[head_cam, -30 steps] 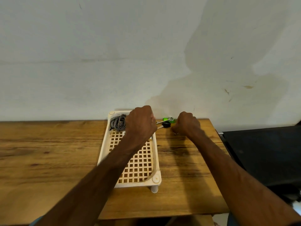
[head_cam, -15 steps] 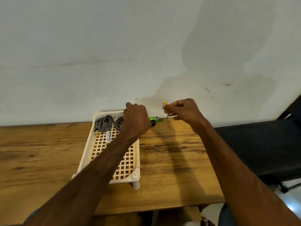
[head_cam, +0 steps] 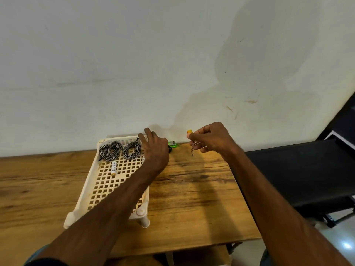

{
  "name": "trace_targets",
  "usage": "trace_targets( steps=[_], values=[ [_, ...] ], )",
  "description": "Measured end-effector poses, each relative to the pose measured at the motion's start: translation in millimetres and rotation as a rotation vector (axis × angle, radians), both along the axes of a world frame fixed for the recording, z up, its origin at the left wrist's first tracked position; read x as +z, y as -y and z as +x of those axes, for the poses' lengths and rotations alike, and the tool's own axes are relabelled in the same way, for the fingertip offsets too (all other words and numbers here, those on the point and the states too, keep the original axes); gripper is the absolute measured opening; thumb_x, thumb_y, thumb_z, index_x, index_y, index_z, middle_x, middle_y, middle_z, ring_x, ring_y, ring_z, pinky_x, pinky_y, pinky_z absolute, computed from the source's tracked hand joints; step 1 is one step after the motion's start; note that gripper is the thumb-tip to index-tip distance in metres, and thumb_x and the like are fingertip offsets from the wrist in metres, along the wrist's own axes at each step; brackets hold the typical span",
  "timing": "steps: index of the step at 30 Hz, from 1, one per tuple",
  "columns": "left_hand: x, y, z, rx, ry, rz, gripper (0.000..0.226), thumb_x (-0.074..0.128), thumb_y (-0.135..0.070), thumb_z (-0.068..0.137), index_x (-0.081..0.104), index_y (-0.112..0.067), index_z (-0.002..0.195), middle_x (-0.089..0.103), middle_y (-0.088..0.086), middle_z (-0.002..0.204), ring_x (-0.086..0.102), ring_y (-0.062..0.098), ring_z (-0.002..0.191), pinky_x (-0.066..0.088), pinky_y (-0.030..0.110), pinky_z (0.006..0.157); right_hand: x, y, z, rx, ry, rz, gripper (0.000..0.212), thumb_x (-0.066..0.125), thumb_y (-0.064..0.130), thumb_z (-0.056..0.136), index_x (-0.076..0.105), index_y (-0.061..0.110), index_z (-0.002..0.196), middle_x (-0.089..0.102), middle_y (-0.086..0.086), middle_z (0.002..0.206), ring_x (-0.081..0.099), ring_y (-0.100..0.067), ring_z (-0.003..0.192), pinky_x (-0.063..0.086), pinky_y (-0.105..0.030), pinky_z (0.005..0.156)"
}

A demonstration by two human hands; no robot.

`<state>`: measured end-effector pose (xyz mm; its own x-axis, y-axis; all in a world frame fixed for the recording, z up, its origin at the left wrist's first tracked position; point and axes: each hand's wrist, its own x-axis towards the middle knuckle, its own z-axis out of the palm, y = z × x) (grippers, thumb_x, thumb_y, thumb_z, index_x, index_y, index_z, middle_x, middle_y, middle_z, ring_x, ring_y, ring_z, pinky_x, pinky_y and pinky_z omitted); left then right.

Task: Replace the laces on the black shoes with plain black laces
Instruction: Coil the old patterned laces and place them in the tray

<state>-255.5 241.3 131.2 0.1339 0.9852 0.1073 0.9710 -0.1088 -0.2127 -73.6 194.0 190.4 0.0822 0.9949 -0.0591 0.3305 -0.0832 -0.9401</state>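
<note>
Two coiled black-and-white patterned laces (head_cam: pixel 120 150) lie at the far end of a cream plastic lattice tray (head_cam: pixel 107 189) on the wooden table (head_cam: pixel 192 198). My left hand (head_cam: pixel 155 150) hovers over the tray's far right corner with fingers extended, holding nothing. My right hand (head_cam: pixel 211 140) is raised above the table's far edge and pinches a small yellow item (head_cam: pixel 189 131) with a short metal chain (head_cam: pixel 192 148) dangling from it. No shoes and no plain black laces are in view.
A small white tube (head_cam: pixel 114 168) lies in the tray. A green object (head_cam: pixel 173 144) and something black beside it sit against the wall, partly behind my left hand. A black surface (head_cam: pixel 297 173) stands right of the table. The wall (head_cam: pixel 134 73) closes the far side.
My right hand lifted the yellow item with its chain off the table. My left hand opened its fingers over the tray's far corner. The view shifted right, so the tray appears further left.
</note>
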Motion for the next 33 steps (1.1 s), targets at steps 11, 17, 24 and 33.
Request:
trace_targets(
  steps=[11,17,24,33],
  values=[
    [28,-3,-26,0.018,0.433,-0.038,0.019,0.07,-0.027,0.086,0.059,-0.012,0.087,0.055,0.014,0.117,0.039,0.034,0.121,0.033,0.048,0.098,3,-1,-24,0.005,0.019,0.058,0.025,0.085,0.03,0.082,0.078,0.008,0.091,0.079,-0.003,0.083,0.076,-0.016,0.077,0.053,-0.022,0.058],
    [81,15,-99,0.023,0.866,-0.187,0.014,0.084,-0.032,0.082,0.08,-0.019,0.083,0.071,-0.006,0.087,0.062,0.005,0.074,0.044,0.019,0.06,17,5,-66,0.11,-0.166,0.055,0.033,0.093,0.027,0.071,0.077,0.006,0.091,0.078,-0.006,0.082,0.075,-0.015,0.071,0.056,-0.022,0.058],
    [96,47,-155,0.139,0.784,-0.341,0.019,0.089,-0.022,0.074,0.082,-0.01,0.087,0.078,0.006,0.089,0.072,0.02,0.09,0.058,0.033,0.078,11,13,-122,0.291,-0.118,0.015,0.033,0.087,0.016,0.079,0.074,0.013,0.109,0.079,-0.01,0.085,0.078,-0.023,0.078,0.062,-0.029,0.066],
    [52,58,-165,0.208,0.797,-0.301,0.021,0.088,-0.017,0.068,0.067,-0.016,0.065,0.064,-0.005,0.062,0.056,0.008,0.053,0.038,0.02,0.047,-11,-6,-162,0.222,0.262,0.013,0.02,0.088,0.016,0.078,0.076,0.007,0.091,0.076,-0.003,0.079,0.075,-0.013,0.06,0.055,-0.02,0.049]
  ],
)
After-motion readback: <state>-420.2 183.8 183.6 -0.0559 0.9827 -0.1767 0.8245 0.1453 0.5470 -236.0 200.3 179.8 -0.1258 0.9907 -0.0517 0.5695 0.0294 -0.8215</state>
